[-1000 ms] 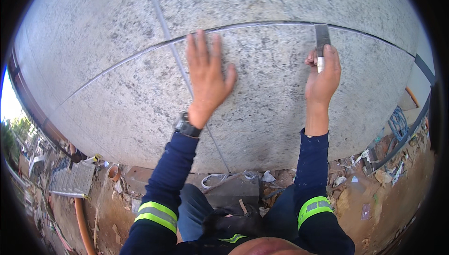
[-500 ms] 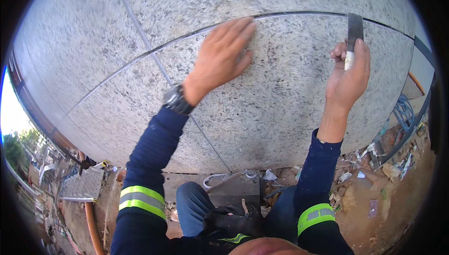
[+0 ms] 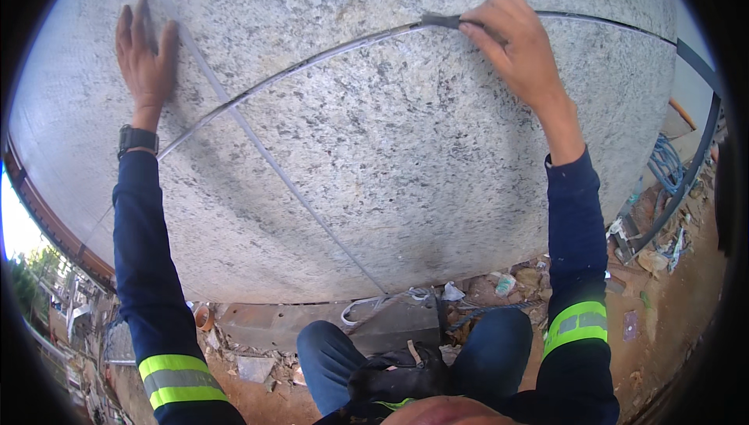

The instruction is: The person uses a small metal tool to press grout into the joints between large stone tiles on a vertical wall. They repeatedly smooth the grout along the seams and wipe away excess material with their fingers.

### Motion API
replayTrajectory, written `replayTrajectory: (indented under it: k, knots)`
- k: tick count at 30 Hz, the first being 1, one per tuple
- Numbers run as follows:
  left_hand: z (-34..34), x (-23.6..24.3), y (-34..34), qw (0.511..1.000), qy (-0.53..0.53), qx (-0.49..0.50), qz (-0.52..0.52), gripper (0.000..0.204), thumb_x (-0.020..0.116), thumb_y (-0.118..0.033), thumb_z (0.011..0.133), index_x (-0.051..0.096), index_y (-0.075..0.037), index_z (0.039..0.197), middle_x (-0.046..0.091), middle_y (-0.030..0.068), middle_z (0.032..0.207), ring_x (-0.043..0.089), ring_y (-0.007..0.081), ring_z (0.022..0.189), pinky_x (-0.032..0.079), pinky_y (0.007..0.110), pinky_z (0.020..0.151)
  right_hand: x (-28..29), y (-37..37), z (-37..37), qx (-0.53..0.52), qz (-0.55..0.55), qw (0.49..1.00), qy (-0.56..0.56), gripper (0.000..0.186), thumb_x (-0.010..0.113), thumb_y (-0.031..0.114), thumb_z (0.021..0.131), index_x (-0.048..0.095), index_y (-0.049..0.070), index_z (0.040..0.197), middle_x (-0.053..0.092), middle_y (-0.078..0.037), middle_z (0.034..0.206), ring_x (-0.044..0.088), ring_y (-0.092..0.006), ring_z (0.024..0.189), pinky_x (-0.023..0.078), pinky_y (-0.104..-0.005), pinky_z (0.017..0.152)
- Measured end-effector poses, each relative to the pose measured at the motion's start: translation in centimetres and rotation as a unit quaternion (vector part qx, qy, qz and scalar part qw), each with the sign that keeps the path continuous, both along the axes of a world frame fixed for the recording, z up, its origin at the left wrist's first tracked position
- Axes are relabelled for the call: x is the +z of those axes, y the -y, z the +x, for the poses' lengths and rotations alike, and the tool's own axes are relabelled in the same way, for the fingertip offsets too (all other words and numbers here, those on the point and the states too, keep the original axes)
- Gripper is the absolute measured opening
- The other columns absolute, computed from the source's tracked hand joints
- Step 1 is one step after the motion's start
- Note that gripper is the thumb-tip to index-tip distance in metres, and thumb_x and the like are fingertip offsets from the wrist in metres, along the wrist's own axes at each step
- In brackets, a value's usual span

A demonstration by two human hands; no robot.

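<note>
Speckled grey panels (image 3: 367, 152) fill most of my view, crossed by a long horizontal seam (image 3: 328, 54) and a lighter diagonal joint (image 3: 265, 148). At upper left, my left hand (image 3: 146, 58) rests with fingers apart on the surface beside the diagonal joint, empty, a black watch on its wrist. On the right, my right hand (image 3: 515, 51) grips a dark flat-bladed tool (image 3: 441, 21), its blade lying along the horizontal seam and pointing left. Part of the tool is hidden by my fingers.
Below the panels lie a grey board (image 3: 265, 324), pale rope (image 3: 351, 312), debris and a dark bag (image 3: 390, 378) between my knees. At right are coiled blue hose (image 3: 667, 164) and a dark curved strip (image 3: 698, 62); outdoor greenery (image 3: 23, 285) shows at far left.
My left hand has moved far leftward. My right hand has come left and up, turning over, so the tool went from upright to lying along the seam.
</note>
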State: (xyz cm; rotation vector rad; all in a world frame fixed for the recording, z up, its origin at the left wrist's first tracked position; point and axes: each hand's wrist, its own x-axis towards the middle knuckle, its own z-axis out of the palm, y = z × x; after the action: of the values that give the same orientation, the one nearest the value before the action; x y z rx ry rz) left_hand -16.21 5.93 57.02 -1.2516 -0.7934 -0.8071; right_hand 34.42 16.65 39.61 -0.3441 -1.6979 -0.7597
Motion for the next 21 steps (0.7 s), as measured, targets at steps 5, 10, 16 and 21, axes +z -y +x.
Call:
replayTrajectory:
  k: [5,10,16,21]
  knots:
    - [-0.6,0.2,-0.3,1.0,0.004,-0.027,-0.004,0.068,0.054,-0.063,0.103,0.05,-0.026,0.159,0.041,0.0139,0.166,0.035,0.0348,0.155,0.029,0.051,0.126,0.1,0.4,-2.7,0.067,-0.008,0.998,-0.013,0.014,0.078,0.018,0.094,0.075,0.004,0.095,0.063,-0.004,0.084,0.056,-0.0218,0.084,0.045,-0.0344,0.074]
    - [-1.0,0.5,-0.6,1.0,0.004,-0.023,0.0,0.068,0.049,-0.066,0.103,0.049,-0.027,0.159,0.04,0.0133,0.167,0.035,0.0347,0.155,0.027,0.053,0.127,-0.5,-0.4,-4.4,0.069,0.045,0.994,-0.07,0.016,0.078,0.017,0.093,0.072,0.003,0.094,0.061,-0.005,0.079,0.056,-0.0214,0.075,0.044,-0.034,0.069]
    - [-1.5,0.7,-0.4,1.0,0.002,-0.014,0.0,0.071,0.048,-0.068,0.102,0.049,-0.027,0.159,0.039,0.0129,0.168,0.034,0.0346,0.156,0.027,0.054,0.127,1.2,-0.7,-3.2,0.104,0.053,0.993,-0.004,0.017,0.084,0.009,0.082,0.068,0.002,0.082,0.056,-0.009,0.073,0.053,-0.0286,0.073,0.043,-0.0399,0.066]
    - [-1.2,0.6,-0.3,1.0,0.001,-0.017,-0.004,0.07,0.048,-0.067,0.102,0.049,-0.027,0.16,0.041,0.013,0.167,0.035,0.0342,0.156,0.027,0.054,0.127,1.5,0.7,-4.0,0.058,0.02,0.997,-0.035,0.017,0.084,0.008,0.082,0.068,0.002,0.081,0.057,-0.009,0.075,0.054,-0.0282,0.075,0.044,-0.0399,0.068]
